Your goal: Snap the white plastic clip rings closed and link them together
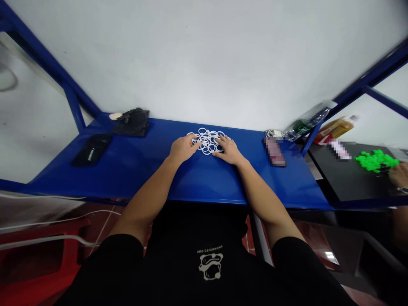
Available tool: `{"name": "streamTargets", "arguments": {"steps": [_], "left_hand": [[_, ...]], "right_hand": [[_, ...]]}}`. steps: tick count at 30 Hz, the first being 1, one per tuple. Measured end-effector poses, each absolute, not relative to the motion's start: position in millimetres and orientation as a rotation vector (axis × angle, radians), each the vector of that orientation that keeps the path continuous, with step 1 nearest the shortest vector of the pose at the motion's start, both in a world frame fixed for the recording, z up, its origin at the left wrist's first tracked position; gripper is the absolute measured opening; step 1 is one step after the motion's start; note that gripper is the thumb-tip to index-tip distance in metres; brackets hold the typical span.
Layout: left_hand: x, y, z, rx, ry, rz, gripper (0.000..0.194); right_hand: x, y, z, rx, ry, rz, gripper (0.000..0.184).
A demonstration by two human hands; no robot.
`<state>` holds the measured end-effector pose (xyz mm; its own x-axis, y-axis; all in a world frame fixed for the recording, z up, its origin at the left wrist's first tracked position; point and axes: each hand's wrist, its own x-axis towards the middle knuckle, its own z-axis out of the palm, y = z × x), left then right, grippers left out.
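Observation:
A flat cluster of white rings [208,146], thin and overlapping, lies on the blue table [204,182] in front of me. My left hand [183,148] rests at the cluster's left edge, thumb and fingers apart and touching the outer rings. On the right side, my right hand [230,152] lies palm down with its fingers spread over several rings. Neither hand lifts anything. Parts of the rings are hidden beneath the fingers, and whether they are joined together I cannot tell.
At the left are a black case [92,150] and a crumpled black bag [132,122]. A phone [274,152], white cable [274,134] and clear bottle [307,123] lie right. On the neighbouring dark table, another person's hand [399,174] is near green pieces [376,160].

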<state>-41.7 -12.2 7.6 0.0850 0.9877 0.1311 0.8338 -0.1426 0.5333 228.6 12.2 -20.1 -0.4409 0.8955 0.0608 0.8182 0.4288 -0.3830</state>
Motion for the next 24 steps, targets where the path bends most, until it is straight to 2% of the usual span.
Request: {"name": "streamTargets", "arguments": {"steps": [8,24], "left_hand": [[-36,-13,-5,2.101,1.66,0.572,0.058],[-40,-5,-9,2.16,1.623,0.628,0.056]], "right_hand": [[232,17,-24,-1.52,-2.386,0.367,0.076],[235,18,-24,-1.481,-2.304,0.232,0.061]]}}
